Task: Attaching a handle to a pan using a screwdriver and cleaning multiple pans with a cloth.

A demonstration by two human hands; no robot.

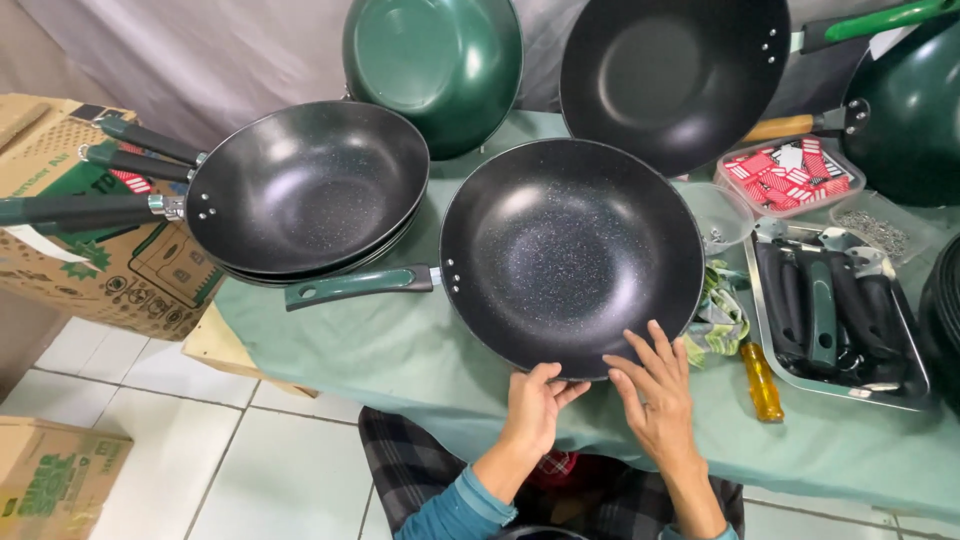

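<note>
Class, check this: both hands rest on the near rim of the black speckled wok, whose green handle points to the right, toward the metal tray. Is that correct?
Not quite. In the head view the left hand and right hand do rest on the near rim of the black speckled wok, but its green handle points left, away from the metal tray.

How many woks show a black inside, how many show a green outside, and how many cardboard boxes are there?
Woks showing black inside: 3
Woks showing green outside: 2
Cardboard boxes: 2
Total: 7
</note>
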